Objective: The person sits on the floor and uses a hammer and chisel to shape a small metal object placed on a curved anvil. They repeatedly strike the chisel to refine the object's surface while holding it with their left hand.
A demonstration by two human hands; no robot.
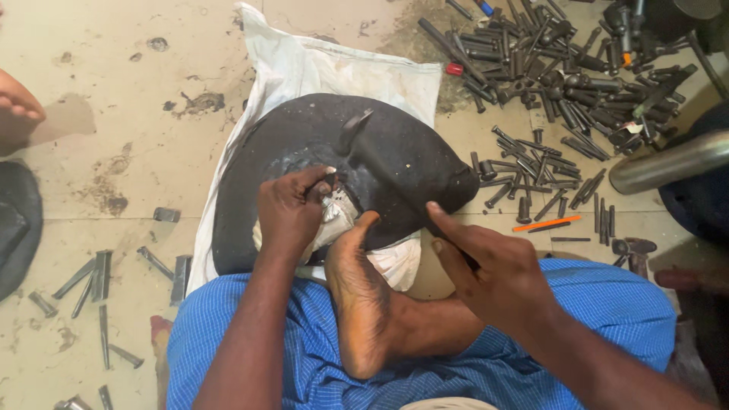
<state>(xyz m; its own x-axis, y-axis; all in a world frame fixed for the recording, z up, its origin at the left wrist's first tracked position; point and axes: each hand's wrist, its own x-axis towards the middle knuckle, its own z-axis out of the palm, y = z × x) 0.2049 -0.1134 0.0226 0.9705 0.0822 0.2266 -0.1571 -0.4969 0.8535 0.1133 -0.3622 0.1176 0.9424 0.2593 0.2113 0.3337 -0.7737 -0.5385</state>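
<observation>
A small grey metal piece (332,199) sits on the round black iron block (304,144), pinched in my left hand (292,209); my right hand (493,266) grips a dark hammer (387,163) mid-strike. Next blow needs aim clear of fingers. Steel bolts (547,68) litter the floor.

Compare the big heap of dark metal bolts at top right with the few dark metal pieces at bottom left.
The heap of dark metal bolts is dense and overlapping; the dark metal pieces are few and lie spread apart. The heap has red, blue and orange bits mixed in; the pieces are uniformly grey. Both lie on the stained floor.
</observation>
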